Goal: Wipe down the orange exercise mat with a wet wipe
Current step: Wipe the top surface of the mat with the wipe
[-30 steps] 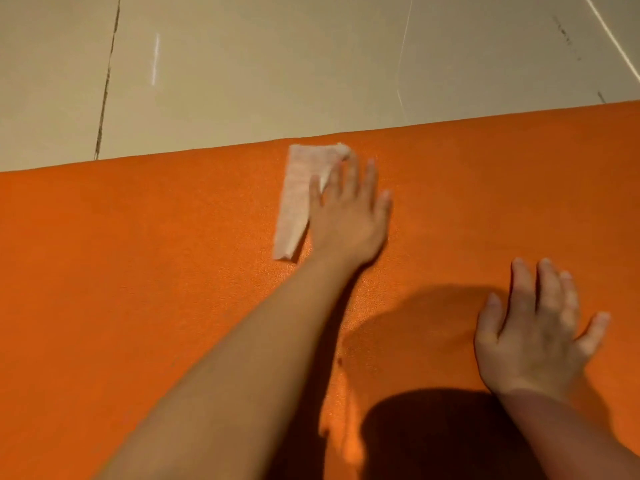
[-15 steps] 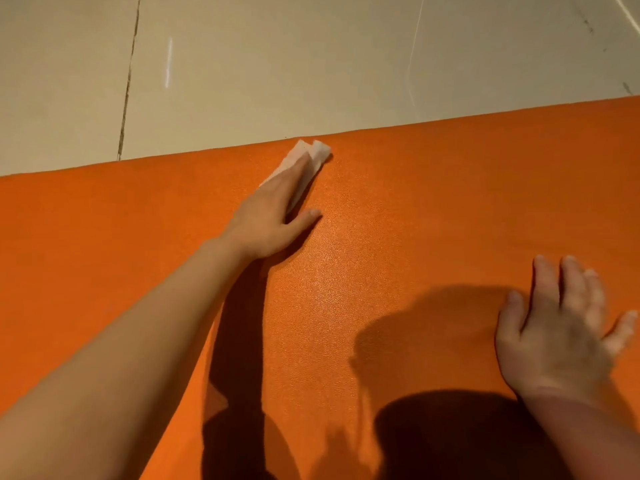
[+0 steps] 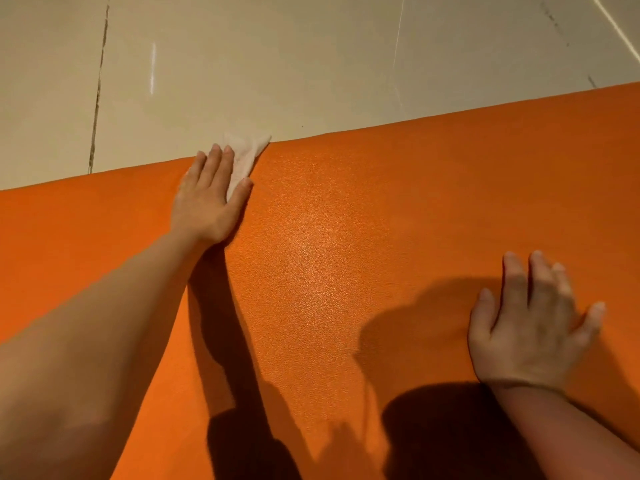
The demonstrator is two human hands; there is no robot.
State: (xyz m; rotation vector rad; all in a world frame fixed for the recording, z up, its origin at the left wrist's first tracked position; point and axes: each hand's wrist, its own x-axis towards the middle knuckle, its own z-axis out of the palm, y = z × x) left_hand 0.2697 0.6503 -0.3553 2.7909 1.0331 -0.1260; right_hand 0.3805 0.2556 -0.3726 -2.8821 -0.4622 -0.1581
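Pale beige tiled floor (image 3: pixel 277 64) fills the upper part of the view, with a dark grout line (image 3: pixel 98 84) running down its left side and a thinner pale line farther right. The orange exercise mat (image 3: pixel 346 271) lies flat on the floor and covers the lower part of the frame; its far edge runs diagonally, higher at the right. The surface shows a fine pebbled texture with a soft sheen near the middle. Left hand (image 3: pixel 207 202) — arm stretched forward across the mat, palm down, fingers straight and close together, thumb out to the right. It presses the wet wipe (image 3: pixel 247 154) flat at the mat's far edge. The wipe is white and crumpled; the part that shows sticks out beyond the fingertips and between fingers and thumb, and its far corner overlaps the mat edge onto the floor. The rest is hidden under the hand. Right hand (image 3: pixel 530 334) — lower right, well apart from the wipe, palm down on the mat, fingers spread and relaxed, holding nothing. Both forearms are bare. Dark shadows of the arms and hands fall on the mat below and between them. No container is visible in the frame; the wipe is the only loose item on the mat.
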